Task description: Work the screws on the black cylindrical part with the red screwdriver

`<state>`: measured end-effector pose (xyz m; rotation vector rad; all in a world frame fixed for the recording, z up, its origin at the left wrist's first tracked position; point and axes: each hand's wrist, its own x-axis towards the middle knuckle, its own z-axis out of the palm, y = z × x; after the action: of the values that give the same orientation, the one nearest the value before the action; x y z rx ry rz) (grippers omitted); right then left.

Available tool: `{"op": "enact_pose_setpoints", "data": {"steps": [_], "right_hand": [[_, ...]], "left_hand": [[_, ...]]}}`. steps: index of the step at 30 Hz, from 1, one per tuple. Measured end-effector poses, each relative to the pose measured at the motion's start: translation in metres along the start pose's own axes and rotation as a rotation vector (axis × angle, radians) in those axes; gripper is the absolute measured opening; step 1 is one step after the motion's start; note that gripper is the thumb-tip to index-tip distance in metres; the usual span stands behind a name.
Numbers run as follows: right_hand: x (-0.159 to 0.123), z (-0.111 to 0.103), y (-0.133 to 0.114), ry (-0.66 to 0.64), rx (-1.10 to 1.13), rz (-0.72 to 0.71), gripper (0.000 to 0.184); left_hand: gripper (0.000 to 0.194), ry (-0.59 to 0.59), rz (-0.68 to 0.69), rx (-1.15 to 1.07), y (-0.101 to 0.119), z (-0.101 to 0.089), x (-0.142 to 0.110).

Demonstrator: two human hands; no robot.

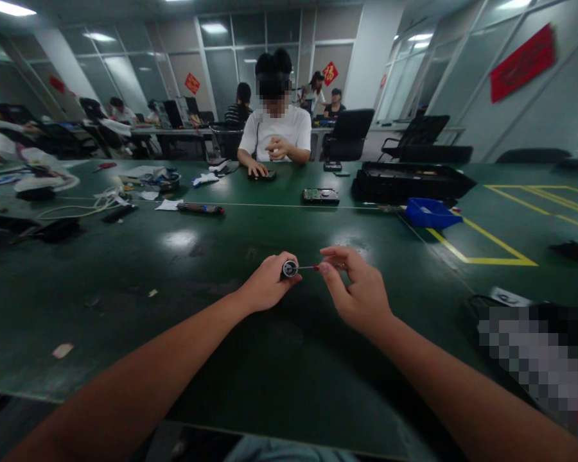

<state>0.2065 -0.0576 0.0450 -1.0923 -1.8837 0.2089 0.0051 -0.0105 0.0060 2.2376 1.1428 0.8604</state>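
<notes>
My left hand (268,283) is closed around a small dark cylinder with a silvery round end (289,268), and that end faces me. My right hand (359,289) pinches the red handle of a thin screwdriver (308,267) between thumb and fingers. Its slim metal shaft points left, and the tip meets the round end of the cylinder. Whether the tip sits inside or only touches the rim, I cannot tell. Both hands are raised a little over the green table (197,359).
Across the table sits a person in a white shirt (298,128). Ahead lie a hard drive (320,196), a blue bin (432,213), a long black tray (409,181) and a pen-like tool (201,208). Cables (89,208) lie at left. A blurred-out object (544,359) is at right.
</notes>
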Motion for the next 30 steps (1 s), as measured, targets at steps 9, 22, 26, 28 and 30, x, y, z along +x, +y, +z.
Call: {"op": "enact_pose_setpoints", "data": {"steps": [9,22,26,28,30], "right_hand": [[0.007,0.011,0.011,0.069,0.46,0.32,0.024],[0.008,0.01,0.013,0.127,0.424,0.338,0.023],[0.005,0.008,0.007,0.091,0.239,0.229,0.022],[0.004,0.005,0.005,0.071,0.105,0.157,0.021],[0.004,0.002,0.002,0.06,-0.02,0.095,0.022]], "left_hand": [[0.014,0.014,0.002,0.011,-0.001,-0.001,0.0],[0.016,0.022,-0.013,0.003,0.0,0.0,0.001],[0.015,0.037,0.019,0.036,-0.003,0.002,0.001],[0.015,0.038,0.032,0.042,-0.005,0.003,0.001],[0.015,0.036,0.041,0.049,-0.006,0.003,0.001]]}}
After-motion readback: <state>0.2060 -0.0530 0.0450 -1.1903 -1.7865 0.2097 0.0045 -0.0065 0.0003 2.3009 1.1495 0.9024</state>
